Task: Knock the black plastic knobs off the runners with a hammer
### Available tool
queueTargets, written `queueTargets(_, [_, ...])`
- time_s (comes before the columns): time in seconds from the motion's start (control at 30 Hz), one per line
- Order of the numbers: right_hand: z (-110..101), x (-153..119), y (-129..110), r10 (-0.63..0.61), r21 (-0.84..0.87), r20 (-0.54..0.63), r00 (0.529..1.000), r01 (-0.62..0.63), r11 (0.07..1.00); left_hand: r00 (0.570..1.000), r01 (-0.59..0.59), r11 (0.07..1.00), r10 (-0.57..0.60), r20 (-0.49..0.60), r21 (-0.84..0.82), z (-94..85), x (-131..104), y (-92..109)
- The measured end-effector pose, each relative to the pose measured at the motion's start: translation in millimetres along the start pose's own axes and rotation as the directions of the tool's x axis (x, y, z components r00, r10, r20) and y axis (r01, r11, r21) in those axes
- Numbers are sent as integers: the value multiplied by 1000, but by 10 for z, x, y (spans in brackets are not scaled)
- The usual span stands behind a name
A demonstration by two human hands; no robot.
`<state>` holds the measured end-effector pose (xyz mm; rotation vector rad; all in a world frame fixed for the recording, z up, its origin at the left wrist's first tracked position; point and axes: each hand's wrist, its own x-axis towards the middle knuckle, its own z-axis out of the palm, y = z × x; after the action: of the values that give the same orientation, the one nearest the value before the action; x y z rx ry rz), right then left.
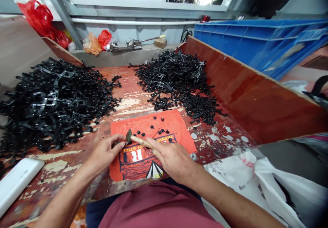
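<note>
My right hand [172, 157], low in the middle of the frame, is closed around the wooden handle of a small hammer [137, 139], whose dark head points up and left over the orange cloth [151, 142]; my left hand [106, 151], just left of it, has its fingertips pinched nearly shut on a small black piece [120, 141] that rests at the cloth's left edge, right beside the hammer head. More small black pieces [160, 130] lie loose on the cloth above; a big heap of black strips [51, 101] fills the left of the counter [217, 135], a second heap [176, 81] sits in the upper middle; a white object [15, 180] lies at lower left. The risk I see is my own fingertips; they sit so near the hammer head that a slightly off blow could catch them, or flick the piece off the cloth into the heap.
</note>
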<state>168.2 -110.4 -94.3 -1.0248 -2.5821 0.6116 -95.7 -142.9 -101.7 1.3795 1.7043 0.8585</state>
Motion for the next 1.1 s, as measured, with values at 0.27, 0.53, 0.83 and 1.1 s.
queueTargets(0.27, [-134,-48,-7,-37,167,-160,986,64,984,994,31,998,-36,-102,-50,24,-35,-34])
queueTargets(0.53, [-46,-23,-28,-69,4,-30,997,70,998,994,108,993,-109,-24,-54,-11,-12,18])
queueTargets(0.83, [-72,-19,-31,-71,-42,-35,997,69,997,993,104,993,-107,-49,-58,22,-22,1])
queueTargets(1.1, [19,41,-91,-10,-96,19,1000,12,995,997,74,996,-75,-21,-45,16,-3,-52])
